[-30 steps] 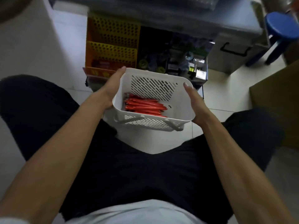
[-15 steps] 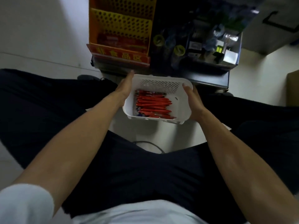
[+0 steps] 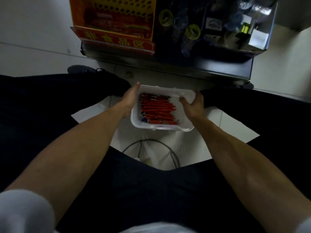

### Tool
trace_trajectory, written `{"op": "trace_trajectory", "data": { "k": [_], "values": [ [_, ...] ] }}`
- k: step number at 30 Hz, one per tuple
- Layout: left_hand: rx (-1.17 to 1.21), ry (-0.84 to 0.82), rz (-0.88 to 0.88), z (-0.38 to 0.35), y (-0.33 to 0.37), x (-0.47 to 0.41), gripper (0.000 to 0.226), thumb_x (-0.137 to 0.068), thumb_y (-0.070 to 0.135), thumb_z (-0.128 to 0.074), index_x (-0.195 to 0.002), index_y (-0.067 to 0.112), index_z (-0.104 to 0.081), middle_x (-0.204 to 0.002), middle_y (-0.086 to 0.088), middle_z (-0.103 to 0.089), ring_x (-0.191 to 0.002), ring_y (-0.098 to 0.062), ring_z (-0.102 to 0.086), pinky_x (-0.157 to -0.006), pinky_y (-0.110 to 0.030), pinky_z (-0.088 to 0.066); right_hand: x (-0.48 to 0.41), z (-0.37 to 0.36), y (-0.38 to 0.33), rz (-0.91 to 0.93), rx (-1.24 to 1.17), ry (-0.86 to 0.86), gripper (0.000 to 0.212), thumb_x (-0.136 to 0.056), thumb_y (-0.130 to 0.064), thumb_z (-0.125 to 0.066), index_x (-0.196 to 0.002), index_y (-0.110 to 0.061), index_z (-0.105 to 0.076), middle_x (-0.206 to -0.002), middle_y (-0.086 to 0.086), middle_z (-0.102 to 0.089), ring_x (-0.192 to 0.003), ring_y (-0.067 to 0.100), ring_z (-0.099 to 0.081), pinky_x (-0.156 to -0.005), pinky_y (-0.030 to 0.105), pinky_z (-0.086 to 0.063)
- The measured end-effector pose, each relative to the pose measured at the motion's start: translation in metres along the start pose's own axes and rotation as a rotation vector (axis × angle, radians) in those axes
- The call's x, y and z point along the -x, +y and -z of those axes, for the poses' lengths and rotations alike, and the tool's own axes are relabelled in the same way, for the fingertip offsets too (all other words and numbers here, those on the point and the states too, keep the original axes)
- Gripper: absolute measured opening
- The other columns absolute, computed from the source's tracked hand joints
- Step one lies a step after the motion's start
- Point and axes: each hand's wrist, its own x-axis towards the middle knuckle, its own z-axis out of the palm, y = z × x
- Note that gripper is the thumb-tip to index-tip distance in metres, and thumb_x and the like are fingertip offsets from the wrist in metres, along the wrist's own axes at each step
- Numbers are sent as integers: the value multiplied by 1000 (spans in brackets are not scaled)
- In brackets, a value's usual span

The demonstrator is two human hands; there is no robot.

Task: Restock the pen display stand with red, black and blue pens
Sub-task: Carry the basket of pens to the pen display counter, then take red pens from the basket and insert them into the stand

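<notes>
One white basket (image 3: pixel 161 129) sits low between the person's knees, just above the pale tiled floor (image 3: pixel 277 73). It holds a pile of red pens (image 3: pixel 158 110), too overlapped to count, with a blue bit at its near left corner. The left hand (image 3: pixel 130 101) lies flat against its left side, fingers (image 3: pixel 135 89) straight. The right hand (image 3: pixel 193 106) pinches the right wall. Beyond stand one orange perforated rack (image 3: pixel 114 12) and one dark shelf unit (image 3: pixel 210 31).
</notes>
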Motion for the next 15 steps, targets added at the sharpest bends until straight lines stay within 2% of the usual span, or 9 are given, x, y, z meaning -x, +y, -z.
{"op": "trace_trajectory", "data": {
  "k": [2,3,5,6,8,10,11,13,15],
  "values": [
    [20,-11,-6,0,-5,-17,75,-79,72,-51,-131,18,-60,-116,-17,-71,-106,-36,-69,-99,-55,-51,1,-7,-5,238,318,201,60,-89,-34,-67,-140,-13,-45,-147,14,-38,-135,33,-34,-107,44,-30],
    [22,-4,-7,-4,-5,-18,79,-75,75,-53,-131,19,-61,-117,-15,-71,-106,-35,-69,-100,-53,-50,1,-11,-8,363,435,234,47,-88,-32,-66,-129,-14,-53,-138,13,-47,-129,33,-40,-102,42,-31],
    [3,56,-37,-13,1,-8,83,-72,78,-54,-132,21,-60,-121,-6,-69,-109,-27,-67,-103,-46,-47,-5,-21,-13,504,601,84,22,-88,-25,-62,-109,-18,-66,-119,8,-62,-114,30,-55,-96,39,-39],
    [-31,98,-76,-17,5,0,78,-79,74,-52,-135,20,-57,-123,1,-64,-111,-21,-62,-104,-40,-44,-10,-29,-10,496,646,-55,19,-88,-21,-60,-104,-20,-69,-114,6,-66,-108,28,-60,-94,39,-46],
    [-81,183,-127,-21,5,5,62,-96,60,-45,-143,20,-47,-124,4,-53,-112,-18,-52,-101,-33,-40,-15,-41,-5,399,702,-330,24,-86,-15,-60,-106,-22,-71,-119,4,-66,-107,25,-61,-93,34,-53],
    [-90,226,-155,-19,-1,3,60,-97,59,-43,-143,22,-47,-130,1,-55,-116,-20,-53,-104,-38,-41,-17,-49,3,333,703,-541,33,-90,-9,-57,-120,-17,-69,-135,4,-59,-119,25,-56,-96,17,-45],
    [-92,233,-165,-17,-4,4,59,-96,60,-43,-141,22,-50,-131,-1,-58,-118,-22,-55,-105,-40,-43,-17,-51,9,327,726,-644,38,-94,-6,-53,-129,-13,-64,-143,6,-52,-130,27,-49,-100,15,-40],
    [-110,248,-174,-13,-6,5,54,-98,57,-41,-136,21,-54,-129,-3,-60,-117,-23,-57,-101,-40,-44,-17,-54,15,334,822,-748,47,-97,-6,-48,-143,-14,-53,-157,13,-35,-145,33,-30,-116,30,-27],
    [-121,253,-171,-11,-5,6,52,-100,55,-40,-135,19,-56,-128,-3,-60,-115,-22,-57,-94,-34,-43,-17,-58,16,307,875,-728,53,-96,-16,-48,-149,-16,-45,-160,13,-26,-148,36,-23,-120,35,-18]
  ]
}}
